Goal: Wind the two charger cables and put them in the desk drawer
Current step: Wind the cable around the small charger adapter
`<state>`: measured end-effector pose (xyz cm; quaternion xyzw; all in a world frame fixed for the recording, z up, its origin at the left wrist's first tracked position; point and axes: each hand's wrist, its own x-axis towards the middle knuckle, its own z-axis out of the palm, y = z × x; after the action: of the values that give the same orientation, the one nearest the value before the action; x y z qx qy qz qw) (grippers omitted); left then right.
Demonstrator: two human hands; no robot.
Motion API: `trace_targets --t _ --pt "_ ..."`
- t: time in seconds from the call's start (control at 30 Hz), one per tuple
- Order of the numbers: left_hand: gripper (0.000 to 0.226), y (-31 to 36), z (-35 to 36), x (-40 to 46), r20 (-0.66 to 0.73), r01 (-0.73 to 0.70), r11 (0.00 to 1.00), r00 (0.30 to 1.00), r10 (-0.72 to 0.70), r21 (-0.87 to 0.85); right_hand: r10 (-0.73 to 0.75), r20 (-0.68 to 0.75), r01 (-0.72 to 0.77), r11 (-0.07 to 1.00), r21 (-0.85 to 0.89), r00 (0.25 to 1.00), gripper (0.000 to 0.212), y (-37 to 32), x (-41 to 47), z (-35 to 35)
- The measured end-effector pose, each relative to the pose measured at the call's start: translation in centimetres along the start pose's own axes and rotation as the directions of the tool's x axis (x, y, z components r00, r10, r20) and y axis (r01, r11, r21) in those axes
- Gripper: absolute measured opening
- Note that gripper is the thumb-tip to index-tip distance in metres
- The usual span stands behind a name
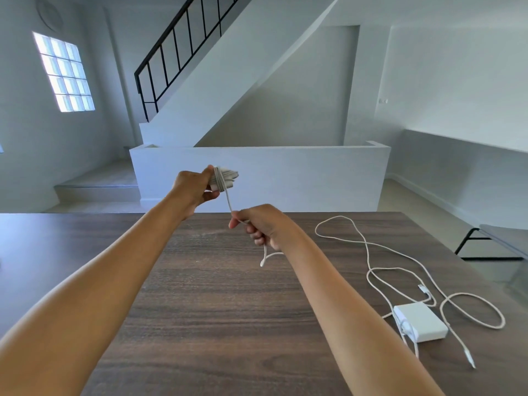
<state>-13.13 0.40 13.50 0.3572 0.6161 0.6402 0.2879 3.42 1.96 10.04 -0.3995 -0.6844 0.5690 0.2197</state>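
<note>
Partly hidden: left hand (193, 186) clutches wound cable bundle (225, 178); right hand (263, 224) pinches loose tail, plug unseen.

We've got a dark matt wood-grain desk (217, 310); on it, right of our arms, a smooth white plastic-looking charger brick (421, 321) with a braided-looking cable (400, 270).

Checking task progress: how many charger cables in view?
2. One cable bundle held up in the left hand, its tail pinched by the right hand. The loose cable lies unwound on the desk, right side, by the white adapter.
</note>
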Motion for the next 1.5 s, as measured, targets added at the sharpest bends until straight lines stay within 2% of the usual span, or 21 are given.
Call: trace_targets --t 0.07,0.23,0.37,0.47,0.57,0.63,0.7,0.77,0.87,0.93,1.0,1.1,1.13,1.17,1.23,1.37,1.43,1.5 --pt "0.025 0.6 0.1 -0.7 0.06 0.059 0.991 0.997 -0.052 -0.124 -0.002 0.021 0.002 1.0 0.024 1.0 0.028 1.0 0.3 0.0" --pt "0.024 1.3 -0.7 -1.6 0.251 0.141 0.964 0.965 -0.082 -0.227 -0.043 -0.027 0.044 0.999 0.033 0.999 0.029 2.4 0.9 -0.8" --pt "0.027 2.1 -1.8 -2.3 0.424 0.128 0.987 0.903 -0.073 -0.101 -0.042 -0.116 0.044 0.999 0.021 0.992 0.033 2.6 1.3 -1.5" --pt "0.034 2.6 -3.1 -2.4 0.558 0.105 0.994 0.826 -0.074 -0.023 -0.06 -0.168 0.055 0.998 -0.032 0.984 0.035 2.4 1.1 -2.7" --pt "0.039 3.2 -4.2 -2.6 0.673 0.052 0.98 0.72 -0.169 0.192 -0.115 -0.189 0.093 0.988 -0.121 0.975 0.035 1.8 0.5 -4.1" --pt "0.038 3.4 -4.5 -2.8 0.704 -0.008 0.934 0.659 -0.264 0.358 -0.169 -0.187 0.137 0.976 -0.17 0.968 0.036 1.0 0.5 -4.4" --pt "0.038 3.3 -4.4 -2.9 0.697 -0.082 0.861 0.629 -0.346 0.502 -0.208 -0.201 0.161 0.96 -0.228 0.957 0.037 0.0 0.8 -4.3" --pt "0.04 2.9 -4.1 -2.9 0.639 -0.146 0.759 0.652 -0.408 0.634 -0.234 -0.226 0.165 0.944 -0.284 0.946 0.032 -1.0 1.0 -3.9" --pt "0.043 1.8 -3.7 -2.5 0.532 -0.197 0.652 0.763 -0.367 0.732 -0.262 -0.236 0.174 0.925 -0.337 0.936 0.027 -2.5 0.8 -3.5" --pt "0.045 1.0 -3.5 -2.2 0.487 -0.283 0.561 0.836 -0.253 0.778 -0.285 -0.236 0.185 0.91 -0.37 0.929 0.026 -3.1 0.6 -3.1" --pt "0.047 0.3 -3.0 -1.9 0.463 -0.385 0.399 0.879 -0.119 0.833 -0.289 -0.238 0.18 0.901 -0.394 0.927 0.024 -3.5 0.4 -2.6" --pt "0.045 -0.7 -1.8 -1.7 0.398 -0.403 0.186 0.915 0.061 0.896 -0.262 -0.245 0.15 0.905 -0.397 0.933 0.021 -3.8 0.2 -1.7" --pt "0.043 -1.0 -1.3 -1.7 0.373 -0.39 0.148 0.919 0.131 0.909 -0.243 -0.259 0.137 0.919 -0.37 0.935 0.02 -3.9 0.2 -1.4" --pt "0.041 -1.3 -0.9 -1.7 0.325 -0.36 0.176 0.924 0.201 0.916 -0.225 -0.271 0.129 0.935 -0.331 0.936 0.02 -3.9 0.2 -1.2" --pt "0.04 -1.6 -0.5 -1.4 0.201 -0.298 0.334 0.934 0.297 0.894 -0.186 -0.282 0.118 0.963 -0.241 0.941 0.019 -3.7 0.1 -0.8" --pt "0.048 -1.8 -0.1 -0.7 0.056 -0.309 0.535 0.898 0.437 0.786 -0.089 -0.186 0.088 0.996 -0.014 0.979 0.019 -2.7 -0.6 0.3" --pt "0.054 -1.7 0.0 -0.4 -0.03 -0.263 0.659 0.917 0.398 0.704 -0.043 -0.117 0.051 0.996 0.066 0.992 0.023 -2.0 -0.7 0.9" --pt "0.053 -1.2 0.3 -0.1 -0.11 -0.169 0.847 0.96 0.257 0.504 -0.01 -0.039 0.014 0.992 0.124 0.999 0.025 -1.0 -0.6 1.3"
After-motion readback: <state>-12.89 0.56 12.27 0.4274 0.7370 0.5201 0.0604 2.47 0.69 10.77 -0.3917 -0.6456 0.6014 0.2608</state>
